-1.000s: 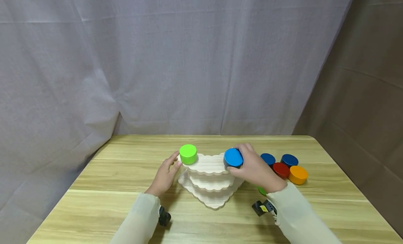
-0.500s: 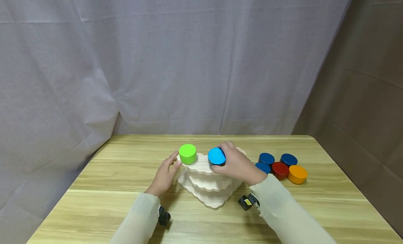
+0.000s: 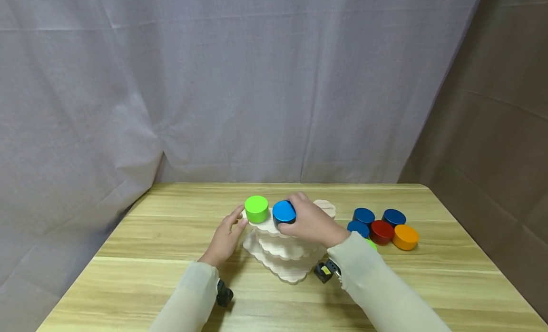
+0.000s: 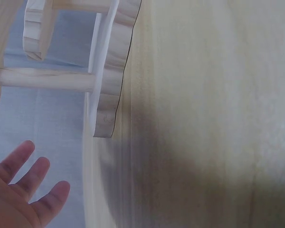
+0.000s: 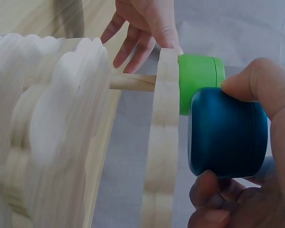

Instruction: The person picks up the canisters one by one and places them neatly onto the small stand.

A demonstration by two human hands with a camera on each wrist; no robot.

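My right hand [image 3: 309,221] grips a round blue tin [image 5: 228,133] between thumb and fingers, close over the top tier of a scalloped wooden tiered stand [image 3: 288,273]. A bright green round tin [image 3: 256,209] sits at the left end of that tier, right beside the blue one. At the tier's left edge is my left hand [image 3: 223,237], its thumb tip at the rim next to the green tin. The left wrist view shows its fingers [image 4: 35,178] spread and apart from the lower tier and wooden post [image 4: 47,79].
Right of the stand lies a group of round tins: several blue ones [image 3: 364,215], a red one [image 3: 382,232], an orange one [image 3: 406,237], and a green one partly hidden by my right sleeve. A grey curtain [image 3: 231,94] hangs behind the wooden table [image 3: 141,275].
My right hand has carried the blue tin leftward across the top tier, up beside the green tin. My left hand has stayed at the tier's left edge.
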